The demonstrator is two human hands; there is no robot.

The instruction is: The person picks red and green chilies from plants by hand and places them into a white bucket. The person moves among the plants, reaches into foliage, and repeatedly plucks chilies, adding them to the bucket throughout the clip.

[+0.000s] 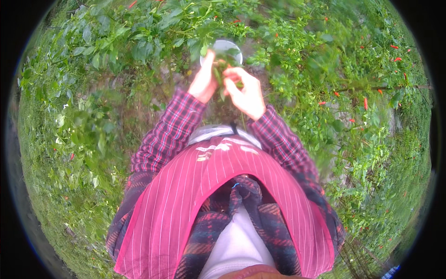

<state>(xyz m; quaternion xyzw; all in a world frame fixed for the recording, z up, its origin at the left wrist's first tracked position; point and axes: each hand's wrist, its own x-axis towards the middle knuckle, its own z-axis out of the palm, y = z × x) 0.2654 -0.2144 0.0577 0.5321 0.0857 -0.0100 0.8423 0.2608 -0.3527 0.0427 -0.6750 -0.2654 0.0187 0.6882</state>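
Note:
In front of my waist, both hands meet at a leafy green pepper sprig (218, 72), blurred by motion. My left hand (204, 83) grips it from the left side, thumb pointing up. On the other side, my right hand (245, 91) has its thumb and curled fingers closed around the leaves. Whether a pepper is between the fingers is hidden. A white bucket (225, 44) stands just beyond the hands, partly covered by leaves and fingers; its contents cannot be made out.
Pepper plants (150, 38) crowd the far left. More plants on the right (296, 76) bear several red chili peppers, one hanging plainly (365, 103). A thin stick (386, 87) crosses the foliage at right. Brown soil (226, 108) shows between my forearms and my red striped apron (181, 195).

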